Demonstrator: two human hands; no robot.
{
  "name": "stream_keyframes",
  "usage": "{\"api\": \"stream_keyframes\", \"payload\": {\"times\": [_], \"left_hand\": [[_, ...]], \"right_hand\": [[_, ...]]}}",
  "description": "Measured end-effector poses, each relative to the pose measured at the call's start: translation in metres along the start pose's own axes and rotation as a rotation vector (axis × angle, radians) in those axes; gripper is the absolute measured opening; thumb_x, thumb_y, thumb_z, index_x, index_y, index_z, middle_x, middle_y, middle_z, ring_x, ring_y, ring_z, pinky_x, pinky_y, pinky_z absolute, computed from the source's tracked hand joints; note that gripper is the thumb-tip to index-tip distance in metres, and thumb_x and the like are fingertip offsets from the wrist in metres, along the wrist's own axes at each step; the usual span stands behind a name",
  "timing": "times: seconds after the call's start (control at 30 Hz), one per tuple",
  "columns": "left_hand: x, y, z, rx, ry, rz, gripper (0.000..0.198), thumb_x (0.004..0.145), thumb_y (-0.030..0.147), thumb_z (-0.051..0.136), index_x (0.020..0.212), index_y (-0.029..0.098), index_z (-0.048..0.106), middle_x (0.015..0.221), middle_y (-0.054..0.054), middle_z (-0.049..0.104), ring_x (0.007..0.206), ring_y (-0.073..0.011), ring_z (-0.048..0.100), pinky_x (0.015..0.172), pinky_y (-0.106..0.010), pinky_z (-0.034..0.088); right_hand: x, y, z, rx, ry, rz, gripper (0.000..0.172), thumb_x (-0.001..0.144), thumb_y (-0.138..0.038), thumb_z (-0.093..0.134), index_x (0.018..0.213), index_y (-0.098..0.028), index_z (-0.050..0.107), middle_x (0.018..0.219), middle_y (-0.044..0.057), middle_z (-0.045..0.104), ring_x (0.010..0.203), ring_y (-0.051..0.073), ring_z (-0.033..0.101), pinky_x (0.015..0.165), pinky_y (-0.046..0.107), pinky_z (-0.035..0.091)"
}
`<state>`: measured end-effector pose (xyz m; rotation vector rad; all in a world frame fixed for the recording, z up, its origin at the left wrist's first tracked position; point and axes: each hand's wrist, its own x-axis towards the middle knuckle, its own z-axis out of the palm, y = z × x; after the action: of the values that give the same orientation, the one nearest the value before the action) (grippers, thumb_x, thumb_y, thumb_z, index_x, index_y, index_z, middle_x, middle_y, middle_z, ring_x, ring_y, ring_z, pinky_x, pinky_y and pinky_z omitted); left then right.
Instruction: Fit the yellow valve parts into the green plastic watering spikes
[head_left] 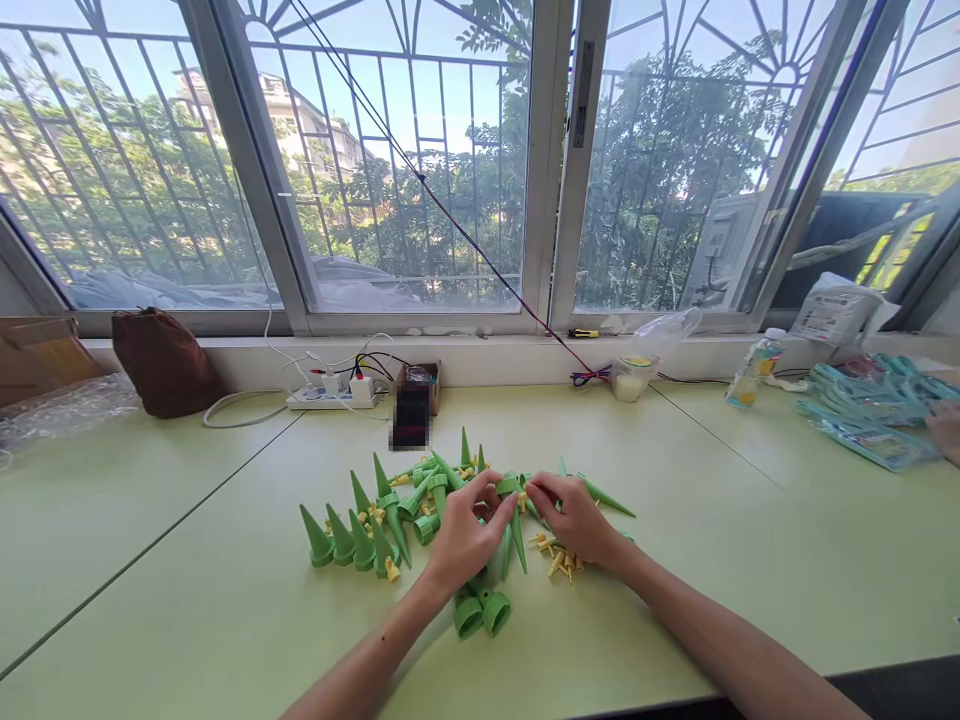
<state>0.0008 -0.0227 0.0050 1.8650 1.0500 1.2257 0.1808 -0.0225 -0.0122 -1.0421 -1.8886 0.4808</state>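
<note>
My left hand (466, 525) is closed around the wide, ridged end of a green plant watering spike (518, 540), whose tip points down. Close beside that end, my right hand (576, 515) has its thumb and fingers pinched together; whatever is between them is too small or hidden to make out. Small yellow plastic valves (561, 562) lie in a pile under my right hand. On the left, several green spikes (342, 540) stand point up in a row. More green spikes and yellow pieces are heaped behind my left hand. Two green spikes (469, 620) show their open round ends nearest me.
A power strip (330, 398), a small box (427, 380) and a brown drawstring bag (161, 362) stand along the windowsill. Towards the right are a jar (630, 380), a bottle (756, 368) and plastic packets (862, 440), with another person's hand (946, 430) at the edge.
</note>
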Motion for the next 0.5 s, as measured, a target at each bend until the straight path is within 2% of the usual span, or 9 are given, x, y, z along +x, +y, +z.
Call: {"api": "stream_keyframes", "payload": {"times": [0.2,0.5], "left_hand": [[-0.0024,0.0030,0.0009,0.087,-0.071,0.055,0.022,0.085,0.038,0.060,0.092,0.017,0.060,0.062,0.002,0.055,0.056,-0.0118,0.049,0.057,-0.023,0.045],[-0.0025,0.0033,0.0009,0.076,-0.072,0.041,0.024,0.086,0.041,0.060,0.092,0.018,0.060,0.062,0.002,0.055,0.056,-0.0126,0.050,0.058,-0.024,0.045]], "right_hand": [[-0.0010,0.0015,0.0009,-0.022,-0.015,-0.019,0.034,0.099,-0.031,0.042,0.067,-0.019,0.044,0.058,-0.005,0.042,0.055,0.010,0.034,0.053,0.023,0.029],[-0.0007,0.0017,0.0014,-0.029,-0.008,-0.027,0.036,0.100,-0.033,0.040,0.067,-0.019,0.044,0.058,-0.005,0.043,0.054,0.010,0.035,0.053,0.024,0.029]]}}
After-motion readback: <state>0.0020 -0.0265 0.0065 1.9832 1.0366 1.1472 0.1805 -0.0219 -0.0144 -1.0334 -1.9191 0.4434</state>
